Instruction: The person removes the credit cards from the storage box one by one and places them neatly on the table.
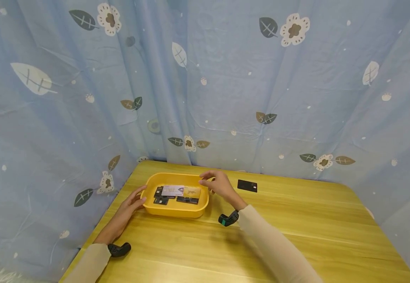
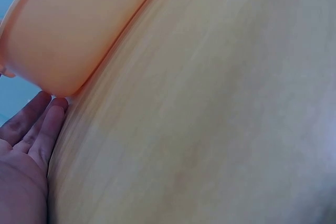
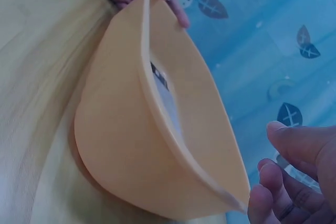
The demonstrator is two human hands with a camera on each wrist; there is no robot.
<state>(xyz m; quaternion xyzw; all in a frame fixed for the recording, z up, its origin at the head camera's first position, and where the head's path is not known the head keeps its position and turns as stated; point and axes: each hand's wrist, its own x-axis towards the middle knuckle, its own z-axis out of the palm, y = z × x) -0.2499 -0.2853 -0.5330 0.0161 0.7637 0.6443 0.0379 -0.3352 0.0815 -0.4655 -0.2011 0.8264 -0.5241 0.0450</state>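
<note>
A yellow plastic basin (image 1: 176, 212) stands on the table, with several cards lying in it. Among these are a pale silver card (image 1: 172, 191), a gold card (image 1: 192, 192) and a dark card (image 1: 187, 200). My left hand (image 1: 129, 206) rests against the basin's left end, thumb and forefinger at the rim; the left wrist view shows its extended fingers (image 2: 51, 121) by the basin's base. At the back right corner of the rim is my right hand (image 1: 220, 185). Its thumb (image 3: 296, 142) and fingers are bent and apart, with nothing between them.
A black card (image 1: 247, 185) lies on the wooden table (image 1: 297, 220), right of the basin and my right hand. A blue patterned curtain (image 1: 226, 78) hangs behind the table and along its left side. Each wrist wears a black band (image 1: 119, 249).
</note>
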